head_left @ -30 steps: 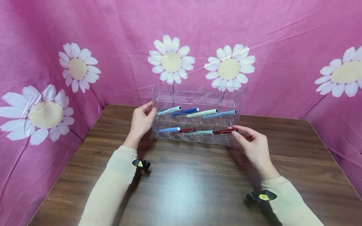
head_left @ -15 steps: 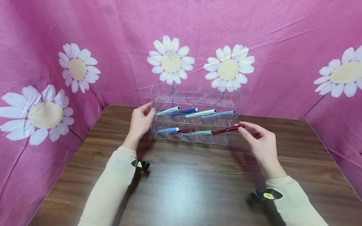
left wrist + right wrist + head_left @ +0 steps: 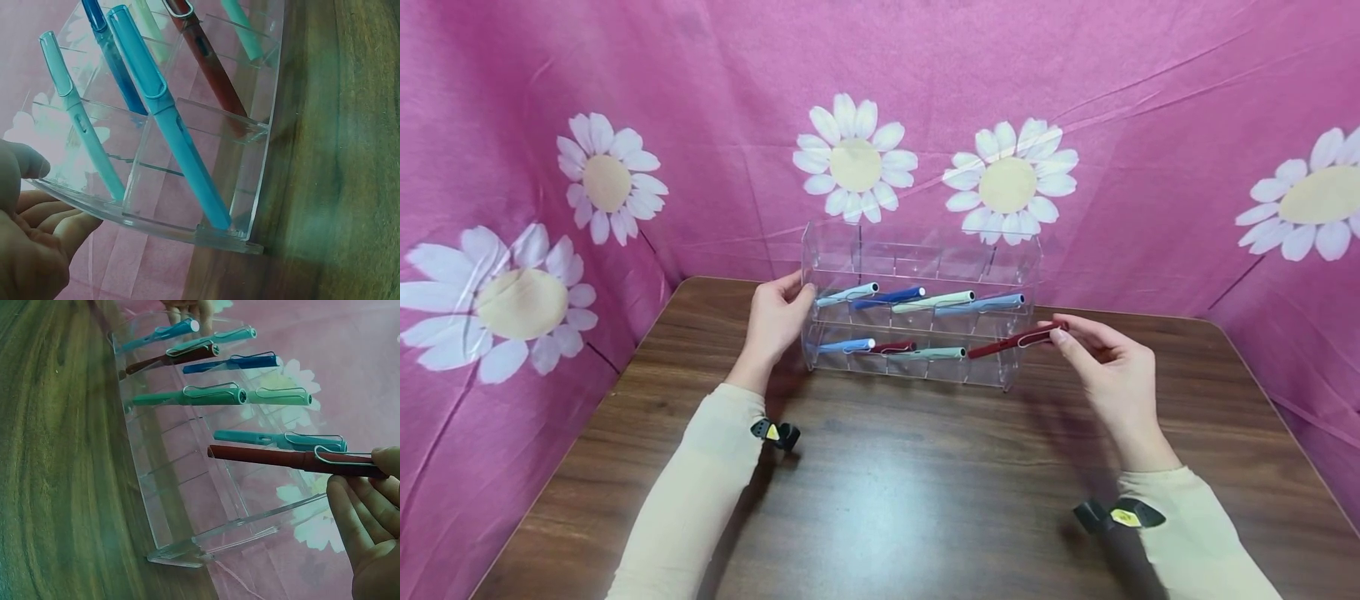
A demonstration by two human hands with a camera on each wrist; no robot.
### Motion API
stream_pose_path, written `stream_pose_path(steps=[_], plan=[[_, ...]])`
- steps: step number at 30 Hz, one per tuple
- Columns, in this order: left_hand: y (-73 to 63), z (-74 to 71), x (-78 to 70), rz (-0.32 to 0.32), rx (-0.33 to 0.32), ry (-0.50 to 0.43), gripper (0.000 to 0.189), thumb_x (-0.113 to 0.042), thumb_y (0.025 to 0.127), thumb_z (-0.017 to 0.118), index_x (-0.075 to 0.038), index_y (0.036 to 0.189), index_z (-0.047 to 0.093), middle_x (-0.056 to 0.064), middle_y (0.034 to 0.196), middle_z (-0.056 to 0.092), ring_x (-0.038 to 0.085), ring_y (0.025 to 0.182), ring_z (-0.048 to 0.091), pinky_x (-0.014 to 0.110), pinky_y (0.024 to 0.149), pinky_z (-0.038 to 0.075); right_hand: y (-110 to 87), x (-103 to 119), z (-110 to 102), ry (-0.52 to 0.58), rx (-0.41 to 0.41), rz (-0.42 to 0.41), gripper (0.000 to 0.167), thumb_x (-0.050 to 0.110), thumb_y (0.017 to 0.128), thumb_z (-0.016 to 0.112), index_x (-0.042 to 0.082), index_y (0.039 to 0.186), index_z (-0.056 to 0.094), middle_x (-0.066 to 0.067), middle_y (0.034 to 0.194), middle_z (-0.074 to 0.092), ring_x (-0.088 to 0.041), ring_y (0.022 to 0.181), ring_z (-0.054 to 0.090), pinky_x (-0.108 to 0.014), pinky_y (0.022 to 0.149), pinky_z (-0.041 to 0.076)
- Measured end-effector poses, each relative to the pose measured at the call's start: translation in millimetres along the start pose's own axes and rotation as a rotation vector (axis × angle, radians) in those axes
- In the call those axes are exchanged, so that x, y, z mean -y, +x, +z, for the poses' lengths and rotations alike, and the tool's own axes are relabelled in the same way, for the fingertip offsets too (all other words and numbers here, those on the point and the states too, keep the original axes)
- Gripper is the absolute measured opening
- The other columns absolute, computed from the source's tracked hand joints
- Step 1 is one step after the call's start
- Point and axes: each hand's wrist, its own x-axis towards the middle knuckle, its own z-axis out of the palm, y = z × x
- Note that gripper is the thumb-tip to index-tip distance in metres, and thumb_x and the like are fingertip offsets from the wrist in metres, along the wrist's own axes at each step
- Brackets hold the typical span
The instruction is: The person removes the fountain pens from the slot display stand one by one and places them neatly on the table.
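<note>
A clear acrylic pen rack (image 3: 917, 375) with stepped rows stands on the table. My left hand (image 3: 772, 325) holds its left side panel, thumb on one face and fingers behind. With thumb and fingertips my right hand (image 3: 1112, 375) pinches a dark red pen (image 3: 269, 456) at its clip end. That pen slants up to the right, its tail overlapping the rack's lower right in the head view. In the lower row lie a light blue pen (image 3: 844, 345), another dark red pen (image 3: 892, 347) and a mint green pen (image 3: 938, 353).
The row above bears a pale blue pen (image 3: 847, 293), a dark blue pen (image 3: 887, 298), a pale green pen (image 3: 934, 301) and a blue pen (image 3: 981, 305). Behind the wooden table (image 3: 880, 500) hangs a pink curtain (image 3: 715, 100) with daisies.
My right hand has moved right and slightly up, drawing the dark red pen out of the lower row's right end. The left hand stays on the rack.
</note>
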Motion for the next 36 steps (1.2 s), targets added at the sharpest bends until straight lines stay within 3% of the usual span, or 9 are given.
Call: stream_pose_path(steps=[6, 13, 19, 28, 36], plan=[[-0.2, 3.4, 1.3, -0.001, -0.080, 0.071, 0.035, -0.019, 0.100, 0.065, -0.006, 0.131, 0.078, 0.017, 0.115, 0.081, 0.023, 0.101, 0.072, 0.038, 0.093, 0.059, 0.1, 3, -2, 0.016, -0.032, 0.020, 0.034, 0.005, 0.097, 0.080, -0.004, 0.129, 0.075, 0.015, 0.100, 0.084, 0.001, 0.089, 0.078, -0.010, 0.080, 0.056], [1.6, 5.8, 2.5, -0.045, -0.148, 0.048, 0.037, -0.018, 0.094, 0.067, -0.007, 0.127, 0.079, 0.015, 0.116, 0.080, 0.023, 0.107, 0.074, 0.044, 0.099, 0.059, 1.2, 5, -6, 0.085, -0.025, 0.020, 0.034, 0.002, 0.096, 0.080, -0.006, 0.129, 0.075, 0.011, 0.100, 0.084, -0.001, 0.089, 0.079, -0.011, 0.082, 0.058], [1.6, 9.2, 1.3, -0.059, -0.170, 0.047, 0.038, -0.017, 0.092, 0.067, -0.007, 0.126, 0.080, 0.015, 0.114, 0.081, 0.023, 0.105, 0.074, 0.044, 0.097, 0.060, -0.6, 4, -9, 0.079, -0.032, 0.046, 0.032, 0.004, 0.097, 0.080, 0.000, 0.129, 0.077, 0.010, 0.101, 0.085, -0.003, 0.087, 0.080, -0.011, 0.082, 0.058], [-0.3, 9.9, -3.0, -0.074, -0.235, 0.014, 0.037, -0.015, 0.090, 0.068, -0.004, 0.123, 0.081, 0.017, 0.112, 0.081, 0.025, 0.109, 0.075, 0.045, 0.102, 0.059, -0.5, 3, -13, 0.131, 0.002, 0.025, 0.033, 0.002, 0.098, 0.077, -0.004, 0.131, 0.075, 0.007, 0.103, 0.085, -0.007, 0.086, 0.081, -0.013, 0.085, 0.059], [0.0, 9.2, -2.3, -0.106, -0.216, -0.036, 0.038, -0.014, 0.093, 0.067, -0.001, 0.127, 0.078, 0.020, 0.116, 0.080, 0.026, 0.108, 0.076, 0.044, 0.100, 0.061, 1.9, -1, -17, 0.169, 0.004, 0.009, 0.034, 0.000, 0.099, 0.076, -0.009, 0.131, 0.072, 0.005, 0.102, 0.085, -0.008, 0.082, 0.081, -0.014, 0.085, 0.060]])
